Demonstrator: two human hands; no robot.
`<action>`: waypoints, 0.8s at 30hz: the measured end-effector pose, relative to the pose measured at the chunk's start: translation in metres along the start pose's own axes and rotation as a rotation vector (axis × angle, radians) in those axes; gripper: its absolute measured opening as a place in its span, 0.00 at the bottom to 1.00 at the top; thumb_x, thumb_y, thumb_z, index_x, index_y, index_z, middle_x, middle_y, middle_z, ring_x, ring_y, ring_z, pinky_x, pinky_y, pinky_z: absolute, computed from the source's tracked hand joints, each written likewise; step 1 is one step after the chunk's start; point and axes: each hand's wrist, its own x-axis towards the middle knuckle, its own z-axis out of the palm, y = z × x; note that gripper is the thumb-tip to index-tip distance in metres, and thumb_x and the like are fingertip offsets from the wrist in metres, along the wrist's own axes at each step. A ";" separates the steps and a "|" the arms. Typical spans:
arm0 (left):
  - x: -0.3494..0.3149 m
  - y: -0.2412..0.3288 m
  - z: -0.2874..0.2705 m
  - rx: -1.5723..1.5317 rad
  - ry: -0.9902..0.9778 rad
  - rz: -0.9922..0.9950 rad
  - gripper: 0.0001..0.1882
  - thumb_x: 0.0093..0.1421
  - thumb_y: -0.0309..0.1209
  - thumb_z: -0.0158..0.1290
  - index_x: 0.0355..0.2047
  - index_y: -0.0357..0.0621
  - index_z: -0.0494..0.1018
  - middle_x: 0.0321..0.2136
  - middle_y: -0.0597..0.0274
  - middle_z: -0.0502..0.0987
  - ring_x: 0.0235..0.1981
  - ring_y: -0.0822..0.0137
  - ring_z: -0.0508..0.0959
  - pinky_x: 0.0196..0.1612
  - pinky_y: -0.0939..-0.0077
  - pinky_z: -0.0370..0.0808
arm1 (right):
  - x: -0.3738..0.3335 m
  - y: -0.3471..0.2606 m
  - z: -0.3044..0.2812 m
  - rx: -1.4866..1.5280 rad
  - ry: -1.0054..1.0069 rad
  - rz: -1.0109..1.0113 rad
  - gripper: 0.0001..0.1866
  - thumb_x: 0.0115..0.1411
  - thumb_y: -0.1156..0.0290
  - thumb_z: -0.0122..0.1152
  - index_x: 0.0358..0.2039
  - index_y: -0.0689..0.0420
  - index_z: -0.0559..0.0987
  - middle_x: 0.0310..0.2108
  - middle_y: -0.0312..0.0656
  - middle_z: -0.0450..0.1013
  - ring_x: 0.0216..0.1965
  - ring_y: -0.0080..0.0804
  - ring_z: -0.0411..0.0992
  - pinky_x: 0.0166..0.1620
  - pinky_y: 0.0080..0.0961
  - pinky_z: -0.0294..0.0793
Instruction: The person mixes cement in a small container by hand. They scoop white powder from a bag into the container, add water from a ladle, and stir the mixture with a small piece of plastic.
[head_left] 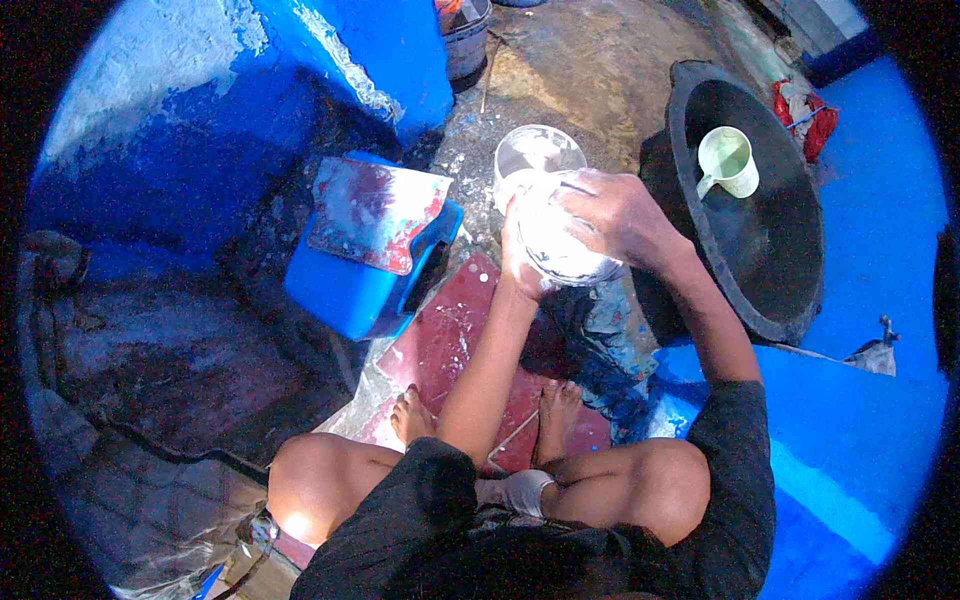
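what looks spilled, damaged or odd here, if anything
White spots, perhaps splashes, speckle the red tiles. A smeared board sits askew on the blue box, and the blue wall at upper left has pale patches where its paint looks worn.

Left hand (519, 260) partly hidden behind white container (562, 240); bucket (467, 48) cut off.

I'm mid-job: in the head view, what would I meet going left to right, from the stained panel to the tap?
Stained panel → white-smeared round container → pale green dipper → red-and-white bundle → metal tap.
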 end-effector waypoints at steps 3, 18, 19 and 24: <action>0.001 0.000 -0.003 0.186 0.160 0.080 0.29 0.63 0.52 0.36 0.52 0.43 0.65 0.47 0.55 0.73 0.45 0.55 0.74 0.50 0.58 0.72 | 0.001 -0.003 0.003 -0.009 -0.039 0.001 0.11 0.50 0.66 0.58 0.35 0.55 0.75 0.30 0.45 0.73 0.30 0.44 0.75 0.30 0.36 0.76; -0.007 0.004 0.020 -0.003 -0.010 -0.039 0.34 0.62 0.54 0.30 0.58 0.43 0.59 0.55 0.49 0.66 0.55 0.47 0.67 0.56 0.47 0.64 | -0.008 0.027 -0.045 0.281 0.281 0.520 0.07 0.55 0.73 0.59 0.34 0.60 0.77 0.26 0.41 0.76 0.28 0.26 0.76 0.31 0.23 0.73; -0.008 0.004 0.019 -0.007 -0.021 -0.047 0.34 0.62 0.54 0.31 0.59 0.42 0.59 0.55 0.49 0.65 0.55 0.47 0.67 0.56 0.47 0.64 | -0.008 0.033 -0.042 0.271 0.283 0.560 0.07 0.55 0.73 0.58 0.34 0.60 0.77 0.27 0.41 0.77 0.28 0.26 0.76 0.31 0.23 0.73; -0.010 0.003 0.012 0.007 0.033 -0.032 0.35 0.61 0.55 0.31 0.59 0.42 0.59 0.56 0.49 0.65 0.55 0.47 0.67 0.56 0.47 0.64 | -0.018 0.069 -0.021 0.183 0.158 0.692 0.12 0.55 0.66 0.61 0.33 0.63 0.77 0.26 0.43 0.76 0.27 0.28 0.73 0.33 0.25 0.72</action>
